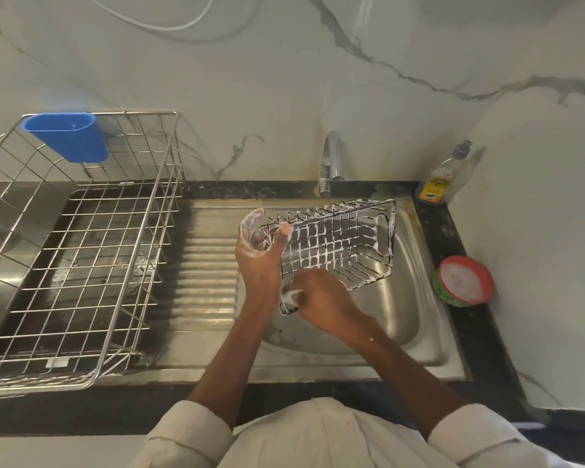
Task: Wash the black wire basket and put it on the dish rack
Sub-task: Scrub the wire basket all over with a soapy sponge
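The black wire basket is coated in white soap foam and held tilted over the steel sink basin. My left hand grips its left end, thumb up along the rim and fingers curled behind the wires. My right hand is at the basket's near lower corner, fingers curled round something foamy pressed against the wires; what it holds is mostly hidden. The steel wire dish rack stands on the counter to the left, with nothing on its grid.
A blue plastic cup holder hangs on the rack's back rim. The tap stands behind the sink, shut off. A dish soap bottle and a red-rimmed tub of white soap paste sit on the right counter. The ribbed drainboard lies between rack and basin.
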Demonstrator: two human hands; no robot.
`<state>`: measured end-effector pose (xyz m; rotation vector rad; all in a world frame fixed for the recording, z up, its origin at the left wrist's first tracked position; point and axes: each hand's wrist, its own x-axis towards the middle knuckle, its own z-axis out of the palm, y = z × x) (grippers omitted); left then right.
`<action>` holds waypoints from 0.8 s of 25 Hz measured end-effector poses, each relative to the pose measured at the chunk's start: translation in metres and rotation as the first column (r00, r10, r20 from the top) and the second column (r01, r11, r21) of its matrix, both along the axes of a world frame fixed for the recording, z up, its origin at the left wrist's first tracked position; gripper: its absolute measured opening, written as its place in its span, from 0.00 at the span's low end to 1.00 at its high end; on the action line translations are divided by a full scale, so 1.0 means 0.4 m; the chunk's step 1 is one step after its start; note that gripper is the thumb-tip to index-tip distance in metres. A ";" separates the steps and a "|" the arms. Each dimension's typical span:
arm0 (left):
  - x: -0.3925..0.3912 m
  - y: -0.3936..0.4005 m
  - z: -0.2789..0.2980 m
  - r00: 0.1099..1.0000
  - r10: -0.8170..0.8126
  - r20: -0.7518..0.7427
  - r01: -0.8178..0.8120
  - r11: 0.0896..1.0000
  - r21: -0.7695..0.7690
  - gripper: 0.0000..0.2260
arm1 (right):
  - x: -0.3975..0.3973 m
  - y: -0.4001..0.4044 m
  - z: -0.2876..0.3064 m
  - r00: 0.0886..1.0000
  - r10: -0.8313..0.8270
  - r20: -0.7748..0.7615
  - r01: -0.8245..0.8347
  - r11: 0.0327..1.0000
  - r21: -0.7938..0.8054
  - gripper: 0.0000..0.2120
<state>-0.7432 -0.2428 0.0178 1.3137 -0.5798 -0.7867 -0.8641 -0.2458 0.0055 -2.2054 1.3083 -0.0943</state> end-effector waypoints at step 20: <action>-0.015 0.000 0.020 0.996 0.011 0.093 -0.010 1.000 -0.015 0.30 | -0.181 -0.145 -0.011 0.962 -0.164 -0.218 0.120 0.973 -0.199 0.10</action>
